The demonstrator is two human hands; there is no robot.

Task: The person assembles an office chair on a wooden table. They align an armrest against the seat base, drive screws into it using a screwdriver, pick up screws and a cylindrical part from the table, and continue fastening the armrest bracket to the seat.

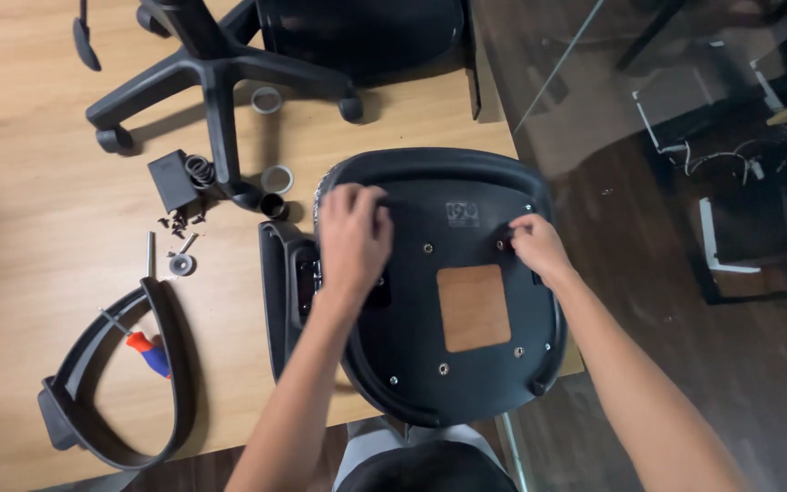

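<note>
A black chair seat (448,383) lies upside down on the wooden table, with a brown square patch (474,308) in its middle and several small screw holes. My left hand (353,239) presses on the seat's left part, fingers curled near the upper edge. My right hand (537,246) pinches at a dark hole on the seat's right side; whether it holds a small part I cannot tell. A black armrest (277,301) lies against the seat's left edge.
A black star-shaped chair base with castors (216,68) lies at the back. Left of the seat are a curved black armrest piece (152,383), a red and blue screwdriver (146,351), loose screws (179,223), a washer (181,264), rings (276,179) and a small black box (171,180). A glass panel (649,109) stands right.
</note>
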